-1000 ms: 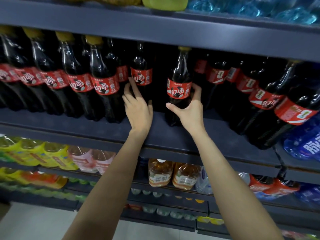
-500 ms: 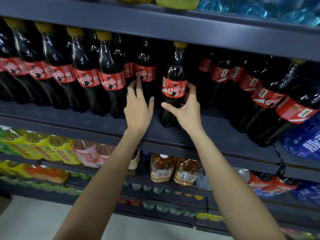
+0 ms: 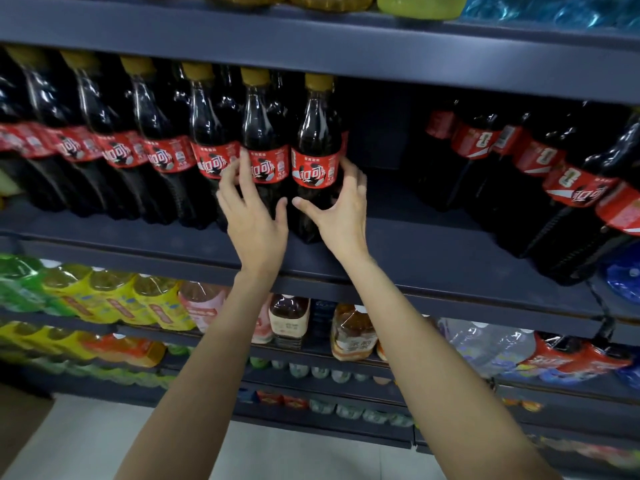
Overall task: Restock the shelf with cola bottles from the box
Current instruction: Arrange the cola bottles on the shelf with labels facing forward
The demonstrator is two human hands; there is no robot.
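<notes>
Dark steel shelf, head view: a row of cola bottles stands upright along its front edge, gold caps up, red labels facing out. The row runs from the far left to a last bottle at the right end. To the right of that bottle the shelf is bare up to a second group of larger colas, which stand well apart and appear tilted by the wide lens.

Both arms reach up and forward, forearms bare, wrists bent slightly back.

Right hand: fingers curled round the right side of the last bottle at and below the label, thumb stretched left across the lower front of the body. The hand grips the bottle. The bottle's base is on the shelf.

Left hand: fingers spread and nearly straight, tips laid against the label area of the neighbour bottle, second from the end. The thumb points right and ends just beside the right thumb. This hand is flat and relaxed, gripping nothing.

The last bottle and the neighbour bottle stand just beside each other; whether they touch cannot be told.

Lower shelves carry yellow and green drinks at left and tea bottles between the forearms.
</notes>
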